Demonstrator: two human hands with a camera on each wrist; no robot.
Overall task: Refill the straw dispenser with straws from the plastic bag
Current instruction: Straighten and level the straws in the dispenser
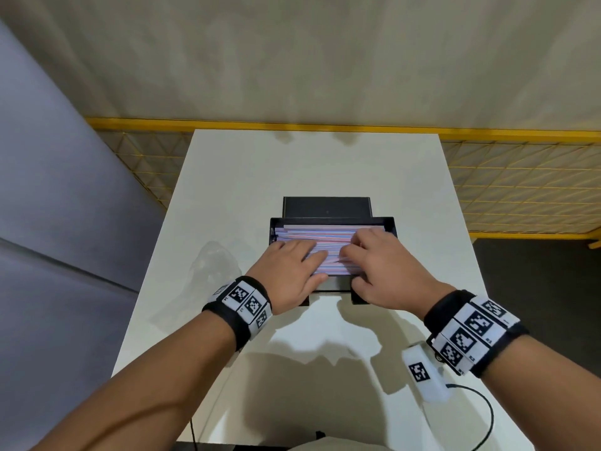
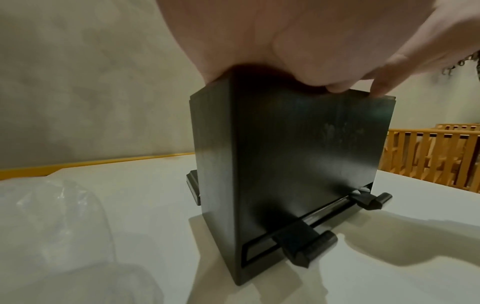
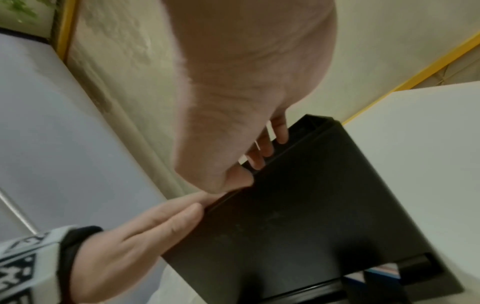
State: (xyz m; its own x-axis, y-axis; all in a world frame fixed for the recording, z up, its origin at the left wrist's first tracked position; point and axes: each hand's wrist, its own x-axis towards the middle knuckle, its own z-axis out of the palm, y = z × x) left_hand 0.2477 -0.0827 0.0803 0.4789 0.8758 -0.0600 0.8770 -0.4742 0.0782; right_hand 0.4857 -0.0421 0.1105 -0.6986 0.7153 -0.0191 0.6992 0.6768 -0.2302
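Currently left hand [image 1: 287, 266] and right hand [image 1: 382, 265] lie flat, fingers loose, grasping nothing, pressing straws [image 1: 328, 237] down into the straw dispenser [image 1: 388, 224] mid-tabletop [image 1: 325, 164]. Empty plastic bag [image 1: 213, 262] sits left. Risk: uneven pressure kinks straws or jams the outlet; lid [image 1: 327, 206] behind won't seat.

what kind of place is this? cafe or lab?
Probably a staged recording room, not a cafe: a bare white table against a plain wall, yellow mesh fencing behind it, and marker wristbands on both arms.
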